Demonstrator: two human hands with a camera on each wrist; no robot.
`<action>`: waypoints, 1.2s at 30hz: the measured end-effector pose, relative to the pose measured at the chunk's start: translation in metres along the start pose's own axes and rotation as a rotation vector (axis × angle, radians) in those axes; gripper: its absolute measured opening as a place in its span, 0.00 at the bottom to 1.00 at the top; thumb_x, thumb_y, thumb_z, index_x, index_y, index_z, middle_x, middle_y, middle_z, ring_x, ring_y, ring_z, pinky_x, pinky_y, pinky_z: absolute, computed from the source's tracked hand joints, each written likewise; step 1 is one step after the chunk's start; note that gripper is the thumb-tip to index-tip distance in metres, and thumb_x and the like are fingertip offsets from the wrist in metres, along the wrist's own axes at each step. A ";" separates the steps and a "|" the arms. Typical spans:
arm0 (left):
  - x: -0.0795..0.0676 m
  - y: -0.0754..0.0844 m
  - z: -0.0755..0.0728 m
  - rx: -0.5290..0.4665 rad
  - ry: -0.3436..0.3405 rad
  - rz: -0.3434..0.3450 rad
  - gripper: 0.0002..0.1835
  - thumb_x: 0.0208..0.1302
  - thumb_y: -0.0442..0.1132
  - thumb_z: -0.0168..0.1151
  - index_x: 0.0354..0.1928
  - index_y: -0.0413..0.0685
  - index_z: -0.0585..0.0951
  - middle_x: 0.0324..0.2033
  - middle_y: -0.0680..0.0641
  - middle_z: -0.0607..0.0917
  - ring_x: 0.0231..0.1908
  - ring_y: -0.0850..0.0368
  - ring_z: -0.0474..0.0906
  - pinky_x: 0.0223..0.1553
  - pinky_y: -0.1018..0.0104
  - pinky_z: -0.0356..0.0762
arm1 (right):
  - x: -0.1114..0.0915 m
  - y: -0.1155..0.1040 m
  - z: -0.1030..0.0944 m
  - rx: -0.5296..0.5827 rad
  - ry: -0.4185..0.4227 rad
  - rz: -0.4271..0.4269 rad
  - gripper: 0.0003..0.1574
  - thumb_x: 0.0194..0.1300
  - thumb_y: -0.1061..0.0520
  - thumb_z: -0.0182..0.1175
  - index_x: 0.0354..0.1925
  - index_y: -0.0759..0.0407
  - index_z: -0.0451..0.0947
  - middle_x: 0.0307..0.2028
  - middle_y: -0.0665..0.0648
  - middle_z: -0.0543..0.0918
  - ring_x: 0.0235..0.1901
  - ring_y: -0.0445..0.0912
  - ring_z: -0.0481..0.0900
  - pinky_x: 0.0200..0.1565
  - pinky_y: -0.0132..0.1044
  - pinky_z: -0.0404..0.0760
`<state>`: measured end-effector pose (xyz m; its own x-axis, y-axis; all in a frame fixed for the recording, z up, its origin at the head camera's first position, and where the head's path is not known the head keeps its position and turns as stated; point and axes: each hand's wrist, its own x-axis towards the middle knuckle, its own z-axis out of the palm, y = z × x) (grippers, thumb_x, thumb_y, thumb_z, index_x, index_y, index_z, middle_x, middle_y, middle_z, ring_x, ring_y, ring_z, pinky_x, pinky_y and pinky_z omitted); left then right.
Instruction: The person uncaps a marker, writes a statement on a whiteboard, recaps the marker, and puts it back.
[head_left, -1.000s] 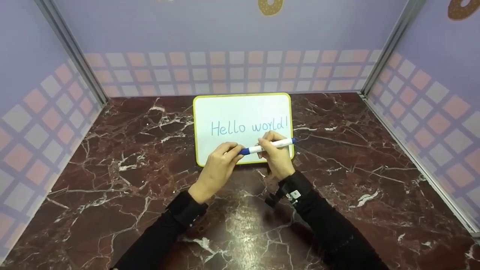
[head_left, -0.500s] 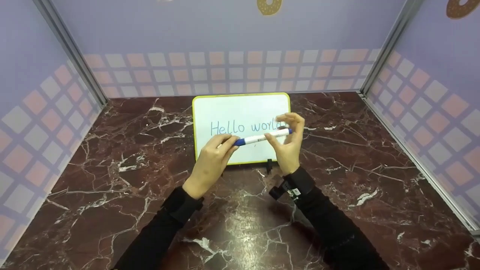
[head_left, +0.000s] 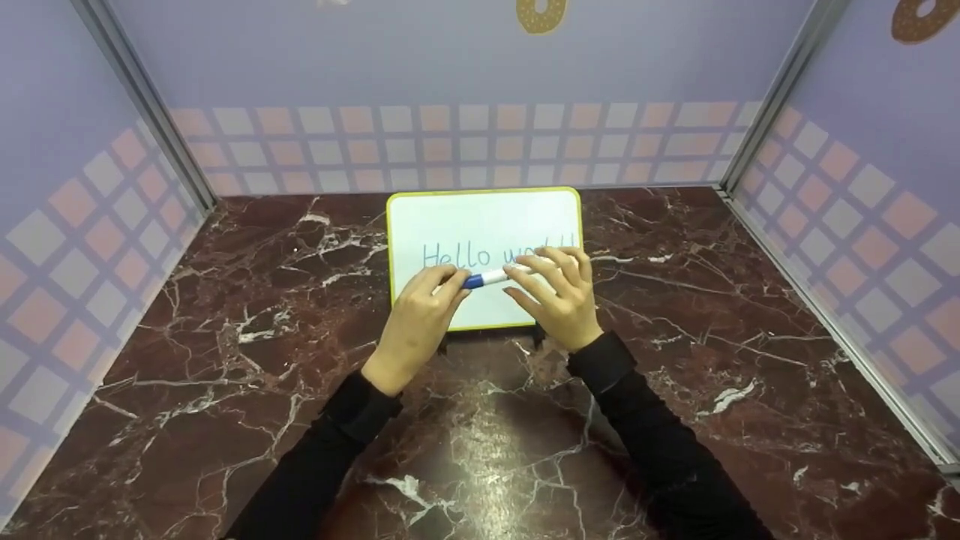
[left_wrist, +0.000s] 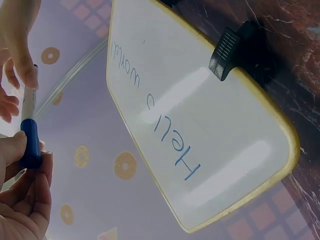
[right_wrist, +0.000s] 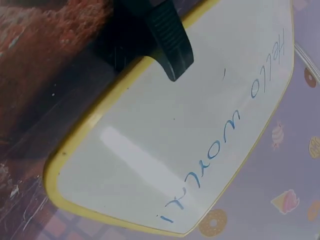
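Note:
A white marker [head_left: 493,276] with a blue cap is held level in front of a whiteboard [head_left: 480,217] in the head view. My left hand [head_left: 417,319] pinches the blue cap [left_wrist: 31,142] between thumb and fingers. My right hand [head_left: 561,298] has its loosely bent fingers spread over the white barrel, with the thumb standing apart below it. Those fingers hide the marker's far end in the head view; whether they touch it is hard to tell. "Hello world!" is written in blue on the yellow-framed board, its end partly covered by my right hand.
Black clips [left_wrist: 232,52] hold the board's lower edge, leaning it back on the dark red marbled table [head_left: 247,420]. Purple walls [head_left: 465,60] with checked borders and metal corner rails [head_left: 772,97] enclose the table on three sides.
My right hand's grip on the marker has loosened, and its fingers have swung over the barrel. My left hand keeps the cap pinched and has shifted slightly up and left.

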<state>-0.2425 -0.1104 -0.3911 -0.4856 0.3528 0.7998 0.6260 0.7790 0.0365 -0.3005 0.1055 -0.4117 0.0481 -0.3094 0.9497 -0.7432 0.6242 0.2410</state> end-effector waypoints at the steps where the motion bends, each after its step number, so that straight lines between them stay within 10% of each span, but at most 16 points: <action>1: 0.000 0.000 0.000 0.008 -0.001 0.005 0.13 0.65 0.37 0.64 0.47 0.35 0.85 0.40 0.40 0.84 0.43 0.47 0.83 0.48 0.60 0.84 | 0.000 -0.001 0.000 -0.004 -0.006 -0.015 0.23 0.47 0.55 0.78 0.44 0.53 0.87 0.42 0.54 0.87 0.46 0.52 0.79 0.50 0.49 0.74; 24: -0.001 0.001 0.000 -0.025 -0.054 0.002 0.20 0.67 0.41 0.64 0.55 0.36 0.82 0.45 0.40 0.85 0.46 0.47 0.82 0.53 0.59 0.82 | -0.001 0.003 -0.002 0.045 -0.032 -0.044 0.13 0.52 0.68 0.71 0.38 0.58 0.87 0.32 0.56 0.85 0.34 0.52 0.81 0.39 0.41 0.82; 29: 0.001 -0.011 -0.005 0.035 -0.084 -0.049 0.34 0.67 0.50 0.62 0.69 0.36 0.69 0.62 0.38 0.77 0.62 0.43 0.74 0.68 0.52 0.70 | 0.001 0.018 -0.008 0.081 0.008 0.074 0.15 0.44 0.72 0.72 0.35 0.64 0.86 0.31 0.60 0.85 0.32 0.53 0.82 0.38 0.42 0.85; 36: 0.000 -0.041 -0.012 0.215 -0.237 -0.270 0.46 0.69 0.60 0.54 0.78 0.43 0.49 0.78 0.41 0.48 0.77 0.40 0.41 0.79 0.48 0.41 | -0.005 0.052 -0.028 0.076 -0.009 0.446 0.14 0.51 0.74 0.68 0.39 0.67 0.84 0.37 0.64 0.85 0.38 0.57 0.82 0.47 0.44 0.84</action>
<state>-0.2606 -0.1482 -0.3858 -0.7572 0.2113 0.6180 0.3275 0.9415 0.0794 -0.3209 0.1598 -0.3978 -0.2938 -0.0281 0.9555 -0.7369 0.6433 -0.2076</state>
